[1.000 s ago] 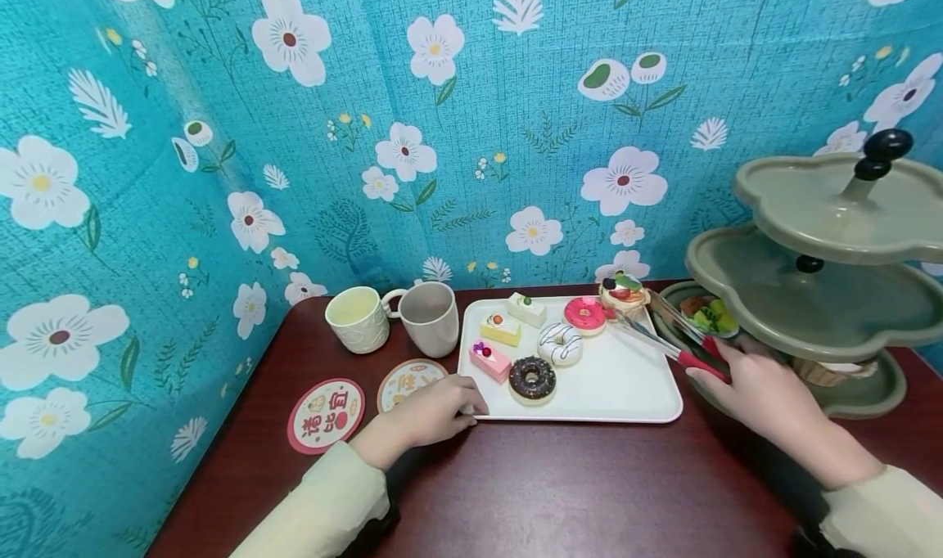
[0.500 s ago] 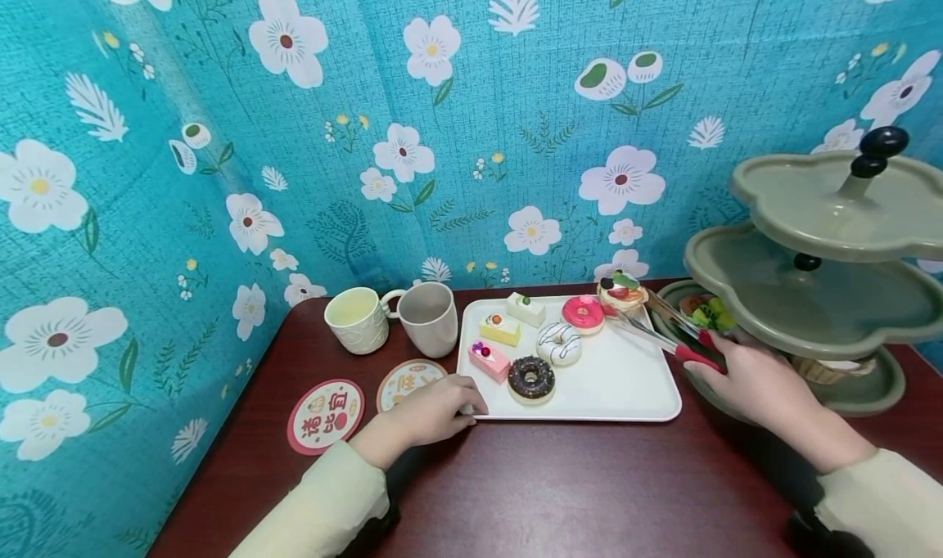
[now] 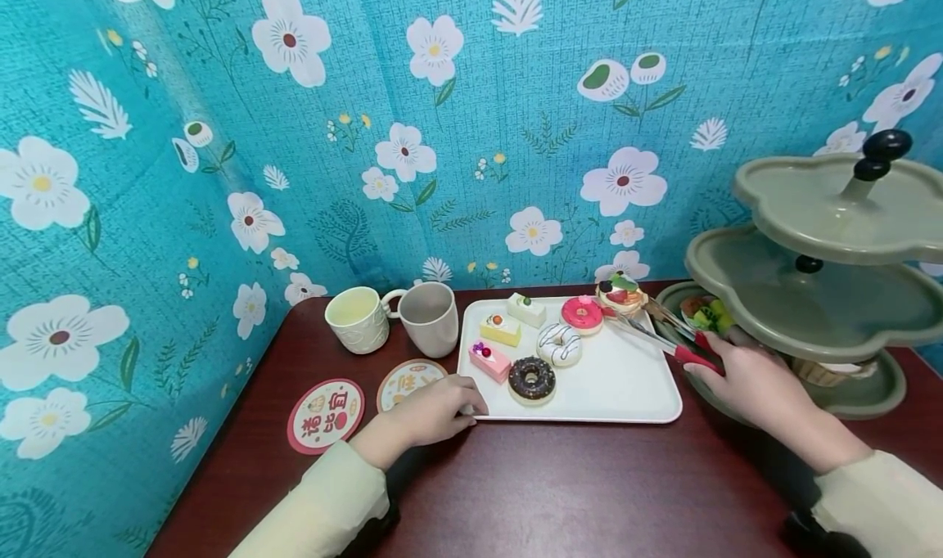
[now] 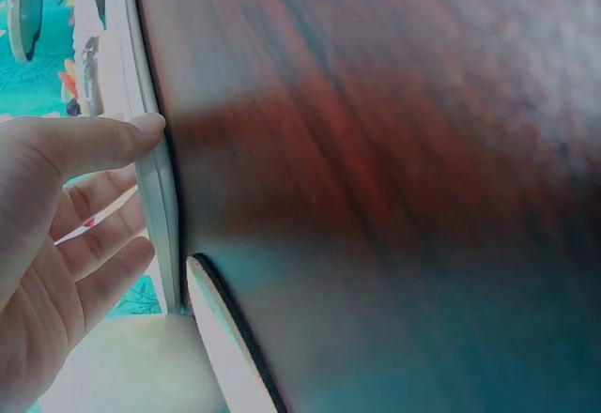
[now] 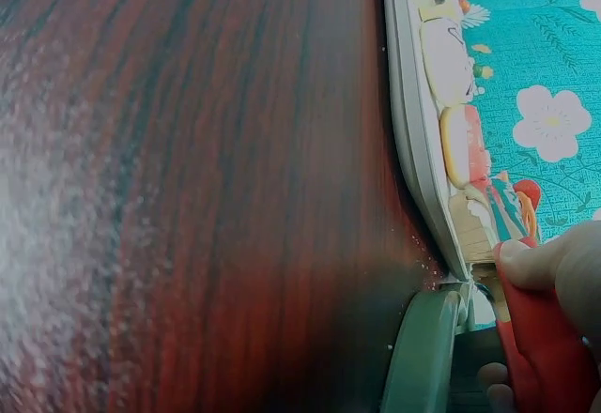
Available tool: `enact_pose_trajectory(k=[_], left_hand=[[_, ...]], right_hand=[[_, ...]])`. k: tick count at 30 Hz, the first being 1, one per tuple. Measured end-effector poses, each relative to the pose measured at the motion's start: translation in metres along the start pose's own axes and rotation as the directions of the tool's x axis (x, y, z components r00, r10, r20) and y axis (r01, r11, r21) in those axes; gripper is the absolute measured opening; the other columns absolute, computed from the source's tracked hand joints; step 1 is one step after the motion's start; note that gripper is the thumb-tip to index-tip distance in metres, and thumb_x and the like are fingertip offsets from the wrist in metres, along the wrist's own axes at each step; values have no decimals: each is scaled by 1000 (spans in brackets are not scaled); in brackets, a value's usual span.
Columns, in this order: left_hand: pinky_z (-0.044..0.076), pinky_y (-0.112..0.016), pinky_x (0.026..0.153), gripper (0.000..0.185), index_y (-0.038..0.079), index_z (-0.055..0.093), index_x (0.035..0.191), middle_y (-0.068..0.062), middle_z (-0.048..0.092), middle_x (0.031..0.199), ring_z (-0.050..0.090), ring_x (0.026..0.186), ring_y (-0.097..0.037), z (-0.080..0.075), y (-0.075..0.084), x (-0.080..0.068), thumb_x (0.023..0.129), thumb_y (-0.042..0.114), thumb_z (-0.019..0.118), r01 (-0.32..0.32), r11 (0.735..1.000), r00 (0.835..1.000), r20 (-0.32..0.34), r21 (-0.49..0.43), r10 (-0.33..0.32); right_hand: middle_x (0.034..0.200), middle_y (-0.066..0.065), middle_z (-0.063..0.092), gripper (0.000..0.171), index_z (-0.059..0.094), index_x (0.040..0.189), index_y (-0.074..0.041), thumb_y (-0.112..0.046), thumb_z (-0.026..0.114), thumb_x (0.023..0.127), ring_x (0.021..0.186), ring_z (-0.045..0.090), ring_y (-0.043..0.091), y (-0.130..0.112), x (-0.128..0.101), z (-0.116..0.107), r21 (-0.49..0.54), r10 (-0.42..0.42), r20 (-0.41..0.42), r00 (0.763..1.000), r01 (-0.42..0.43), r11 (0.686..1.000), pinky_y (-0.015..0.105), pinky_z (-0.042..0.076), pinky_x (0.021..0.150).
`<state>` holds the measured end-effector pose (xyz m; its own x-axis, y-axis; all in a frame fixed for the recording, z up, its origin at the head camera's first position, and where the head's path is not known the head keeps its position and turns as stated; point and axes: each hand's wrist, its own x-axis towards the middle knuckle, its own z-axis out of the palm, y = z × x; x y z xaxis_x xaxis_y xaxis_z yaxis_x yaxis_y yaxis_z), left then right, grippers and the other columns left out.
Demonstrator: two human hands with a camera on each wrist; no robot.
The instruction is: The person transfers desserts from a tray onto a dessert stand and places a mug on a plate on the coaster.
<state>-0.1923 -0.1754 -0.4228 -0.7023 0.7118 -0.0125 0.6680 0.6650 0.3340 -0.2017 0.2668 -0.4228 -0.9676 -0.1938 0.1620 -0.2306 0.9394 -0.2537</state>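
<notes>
My left hand [image 3: 438, 411] holds the near-left corner of a white tray [image 3: 626, 394]; in the left wrist view its thumb [image 4: 113, 141] presses the rim. With my right hand [image 3: 751, 386] I grip red-handled tongs [image 3: 692, 353]. The tong tips are on either side of a fruit tart [image 3: 621, 296] at the tray's far right corner; whether it touches the tray is hard to tell. A pink donut [image 3: 581, 315] lies left of the tart. Also on the tray are a white donut [image 3: 559, 345], a chocolate donut [image 3: 531, 380] and small cake slices [image 3: 489, 361].
A green three-tier stand [image 3: 810, 296] rises at the right, with another tart [image 3: 709, 314] and a cupcake [image 3: 825, 371] on its bottom tier. Left of the tray stand a grey mug [image 3: 430, 321] and a cream mug [image 3: 358, 321], above two round coasters [image 3: 327, 416].
The right hand, tongs and fruit tart have shifted very slightly to the left, toward the pink donut. My left hand has stayed at the tray corner.
</notes>
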Motion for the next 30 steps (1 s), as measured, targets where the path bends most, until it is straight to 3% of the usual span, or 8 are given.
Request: enact_pose_trajectory(k=[12, 19, 30], left_hand=[[52, -26, 85, 12, 11, 78, 100, 1, 67, 98, 61, 92, -10, -4, 3, 0, 91, 3, 76, 14, 1000, 1000, 8, -10, -14], [52, -26, 85, 12, 11, 78, 100, 2, 67, 97, 60, 92, -9, -2, 2, 1, 91, 3, 75, 24, 1000, 1000, 8, -12, -24], [52, -25, 84, 12, 10, 78, 99, 1, 67, 97, 61, 92, -11, -1, 1, 0, 90, 2, 75, 20, 1000, 1000, 5, -18, -20]], right_hand=[[128, 43, 48, 68, 55, 132, 19, -30, 77, 92, 106, 56, 59, 2, -6, 4, 23, -11, -66, 998, 13, 1000, 69, 46, 84], [127, 40, 50, 64, 59, 129, 18, -28, 79, 90, 104, 57, 58, 5, -12, 6, 15, -53, -120, 991, 56, 998, 68, 47, 81], [122, 39, 51, 65, 60, 128, 16, -32, 80, 89, 94, 60, 58, 6, -21, 5, 40, -21, -122, 992, 26, 999, 68, 48, 73]])
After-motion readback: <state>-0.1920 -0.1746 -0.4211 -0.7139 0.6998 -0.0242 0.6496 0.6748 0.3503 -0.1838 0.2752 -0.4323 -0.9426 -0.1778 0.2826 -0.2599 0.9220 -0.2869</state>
